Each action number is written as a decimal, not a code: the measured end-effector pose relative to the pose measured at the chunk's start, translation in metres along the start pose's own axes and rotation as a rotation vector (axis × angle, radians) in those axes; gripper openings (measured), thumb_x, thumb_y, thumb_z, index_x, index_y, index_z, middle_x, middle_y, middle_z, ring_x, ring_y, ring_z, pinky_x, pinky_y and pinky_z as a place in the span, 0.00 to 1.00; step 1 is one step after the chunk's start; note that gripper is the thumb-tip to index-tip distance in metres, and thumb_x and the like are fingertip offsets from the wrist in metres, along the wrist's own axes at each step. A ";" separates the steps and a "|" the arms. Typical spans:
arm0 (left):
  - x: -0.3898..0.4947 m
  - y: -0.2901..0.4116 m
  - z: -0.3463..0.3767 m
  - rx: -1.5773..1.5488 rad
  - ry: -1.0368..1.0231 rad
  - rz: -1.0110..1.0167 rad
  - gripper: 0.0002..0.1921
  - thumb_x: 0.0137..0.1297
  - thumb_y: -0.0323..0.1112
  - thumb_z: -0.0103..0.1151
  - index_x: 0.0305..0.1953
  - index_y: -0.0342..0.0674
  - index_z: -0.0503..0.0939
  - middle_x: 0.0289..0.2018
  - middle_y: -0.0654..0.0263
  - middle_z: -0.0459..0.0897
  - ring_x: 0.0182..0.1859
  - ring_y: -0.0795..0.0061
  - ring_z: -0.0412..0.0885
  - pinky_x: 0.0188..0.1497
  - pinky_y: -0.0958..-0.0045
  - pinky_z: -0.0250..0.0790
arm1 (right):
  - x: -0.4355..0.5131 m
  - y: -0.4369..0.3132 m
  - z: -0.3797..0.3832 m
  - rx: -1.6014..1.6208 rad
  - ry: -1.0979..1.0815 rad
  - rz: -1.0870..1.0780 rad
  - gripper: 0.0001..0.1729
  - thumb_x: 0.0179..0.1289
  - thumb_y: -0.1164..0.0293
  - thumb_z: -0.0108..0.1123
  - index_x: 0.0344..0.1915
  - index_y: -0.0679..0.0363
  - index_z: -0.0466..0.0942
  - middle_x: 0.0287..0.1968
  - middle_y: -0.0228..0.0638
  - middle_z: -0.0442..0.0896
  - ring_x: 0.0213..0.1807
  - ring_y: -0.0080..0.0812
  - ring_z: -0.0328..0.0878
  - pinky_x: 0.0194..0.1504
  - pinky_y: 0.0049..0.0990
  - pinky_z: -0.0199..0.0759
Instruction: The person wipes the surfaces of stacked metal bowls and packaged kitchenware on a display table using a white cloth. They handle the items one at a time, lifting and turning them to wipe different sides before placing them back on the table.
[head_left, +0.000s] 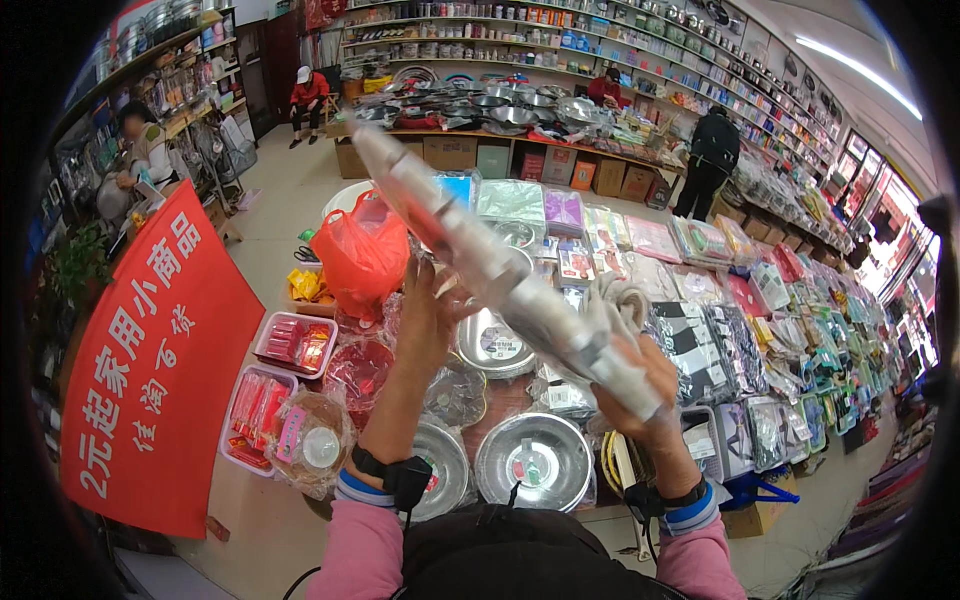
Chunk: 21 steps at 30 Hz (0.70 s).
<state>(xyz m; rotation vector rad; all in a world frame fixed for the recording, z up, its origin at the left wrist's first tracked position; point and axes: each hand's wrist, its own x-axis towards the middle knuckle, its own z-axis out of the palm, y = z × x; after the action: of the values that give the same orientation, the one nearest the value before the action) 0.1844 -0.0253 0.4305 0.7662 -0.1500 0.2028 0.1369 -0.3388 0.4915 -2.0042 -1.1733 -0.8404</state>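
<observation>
My right hand (641, 382) grips the lower end of a long, plastic-wrapped bundle (495, 274), blurred and slanting up to the left, together with a grey-white cloth (619, 304). My left hand (435, 300) is raised with its fingers apart, beside the bundle's left side and close to a red plastic bag (364, 255). Whether the left fingers touch the bundle I cannot tell. Under my arms, a round steel basin (534, 461) and an oval steel dish (495, 341) lie on the table, both in clear wrap.
Packaged goods (697, 345) cover the table's right side. Baskets of red packets (296, 345) stand at the left, beside a large red banner (161, 360). Further back, pans (514, 115) fill another table. A person in black (712, 146) stands at the right; others sit farther off.
</observation>
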 end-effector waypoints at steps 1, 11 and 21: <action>-0.006 -0.015 -0.002 -0.187 -0.014 0.103 0.32 0.75 0.47 0.49 0.72 0.43 0.51 0.61 0.54 0.71 0.60 0.58 0.75 0.56 0.56 0.75 | 0.006 -0.006 0.005 -0.037 0.021 -0.074 0.31 0.45 0.66 0.75 0.52 0.62 0.80 0.49 0.49 0.83 0.37 0.43 0.81 0.37 0.33 0.73; -0.063 -0.086 -0.061 -0.112 0.002 -0.135 0.25 0.76 0.35 0.44 0.70 0.37 0.58 0.61 0.53 0.73 0.63 0.62 0.73 0.66 0.63 0.64 | -0.016 -0.064 0.055 -0.132 -0.654 -0.327 0.40 0.50 0.61 0.68 0.66 0.50 0.67 0.53 0.39 0.76 0.42 0.35 0.71 0.40 0.30 0.67; -0.151 -0.056 -0.069 0.565 -0.221 -0.307 0.24 0.75 0.31 0.46 0.69 0.35 0.60 0.60 0.53 0.74 0.62 0.63 0.72 0.66 0.65 0.64 | -0.051 -0.055 0.095 0.126 -0.817 -0.442 0.37 0.48 0.64 0.65 0.63 0.52 0.71 0.61 0.34 0.72 0.48 0.36 0.68 0.47 0.32 0.69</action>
<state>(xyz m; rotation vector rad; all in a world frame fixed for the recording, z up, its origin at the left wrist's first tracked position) 0.0552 -0.0355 0.3119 1.3621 -0.1842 -0.1422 0.0859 -0.2667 0.4088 -2.0578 -2.1123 -0.0832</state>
